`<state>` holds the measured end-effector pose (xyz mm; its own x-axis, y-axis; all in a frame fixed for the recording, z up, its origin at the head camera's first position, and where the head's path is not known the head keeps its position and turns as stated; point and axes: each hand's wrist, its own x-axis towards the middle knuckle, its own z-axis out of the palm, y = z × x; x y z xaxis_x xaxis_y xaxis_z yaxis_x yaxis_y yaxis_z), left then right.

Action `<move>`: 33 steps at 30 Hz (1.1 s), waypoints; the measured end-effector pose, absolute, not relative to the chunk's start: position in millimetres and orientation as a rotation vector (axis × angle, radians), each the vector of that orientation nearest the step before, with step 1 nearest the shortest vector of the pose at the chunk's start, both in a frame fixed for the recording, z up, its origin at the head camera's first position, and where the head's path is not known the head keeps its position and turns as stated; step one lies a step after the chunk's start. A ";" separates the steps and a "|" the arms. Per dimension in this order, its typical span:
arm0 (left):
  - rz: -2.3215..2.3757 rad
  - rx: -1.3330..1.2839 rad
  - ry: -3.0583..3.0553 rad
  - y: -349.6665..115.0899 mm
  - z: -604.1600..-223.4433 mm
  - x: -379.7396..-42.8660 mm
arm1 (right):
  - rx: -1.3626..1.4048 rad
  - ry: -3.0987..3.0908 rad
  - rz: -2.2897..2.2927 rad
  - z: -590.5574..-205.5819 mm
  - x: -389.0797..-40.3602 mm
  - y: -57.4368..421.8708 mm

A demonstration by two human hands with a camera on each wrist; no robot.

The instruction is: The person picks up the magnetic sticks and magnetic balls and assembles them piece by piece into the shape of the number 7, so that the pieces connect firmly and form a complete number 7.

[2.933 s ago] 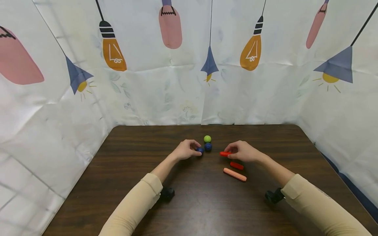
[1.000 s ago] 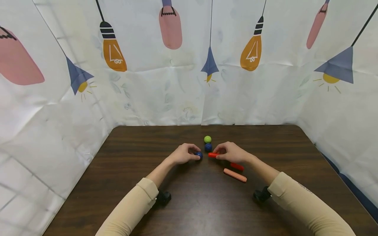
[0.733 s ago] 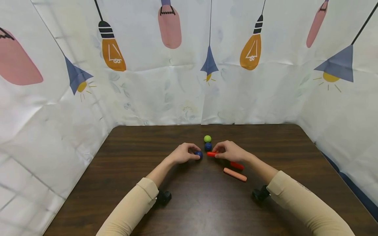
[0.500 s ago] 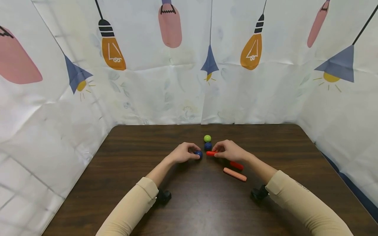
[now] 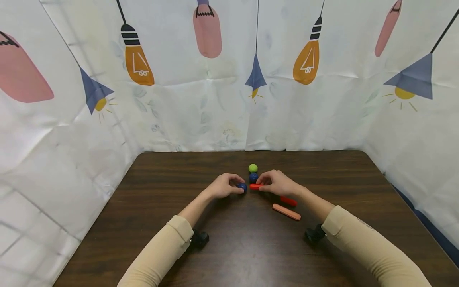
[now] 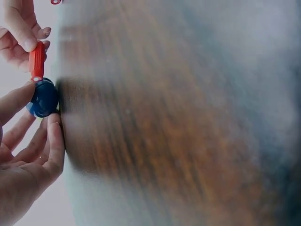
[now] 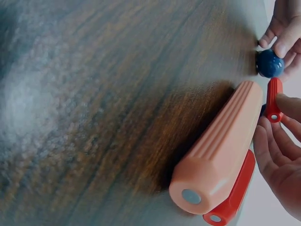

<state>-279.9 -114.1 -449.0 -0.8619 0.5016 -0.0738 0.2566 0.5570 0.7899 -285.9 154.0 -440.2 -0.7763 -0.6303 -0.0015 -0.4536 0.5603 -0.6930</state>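
Between thumb and fingers, my left hand (image 5: 224,185) pinches a dark blue ball (image 5: 242,187) at the tabletop. Across from it, my right hand (image 5: 277,184) pinches a short red magnetic rod (image 5: 255,186), its free end pointing at that ball. In the left wrist view the rod (image 6: 36,62) looks very near or touching the ball (image 6: 45,98); contact is uncertain. Just beyond the rod sits a second blue ball (image 5: 253,177), with a lime-green ball (image 5: 253,168) behind it. The right wrist view shows the held rod's (image 7: 273,101) ribbed side and metal end.
A second red rod (image 5: 289,201) lies under the right wrist. Nearer the person rests a longer peach rod (image 5: 287,212), ribbed with a metal end. Everything is on a dark wood table (image 5: 172,175), enclosed by printed white curtains (image 5: 201,107).
My right hand has carried the red rod left toward the blue balls, mostly before the last second. My left hand has shifted slightly toward the person with its ball.
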 end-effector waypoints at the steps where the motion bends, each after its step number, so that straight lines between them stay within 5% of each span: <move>1: 1.202 0.626 2.503 -113.8 -449.3 -280.1 | -0.903 2.550 -1.023 -440.1 -286.0 153.8; 33: 1.169 0.639 2.527 -108.8 -447.0 -279.8 | -0.859 2.588 -1.021 -441.9 -286.0 144.1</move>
<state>-279.8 -108.8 -447.0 -0.8615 0.5029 -0.0697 0.2724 0.5738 0.7724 -286.0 144.1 -441.9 -0.8022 -0.5971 0.0017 -0.4375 0.5858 -0.6822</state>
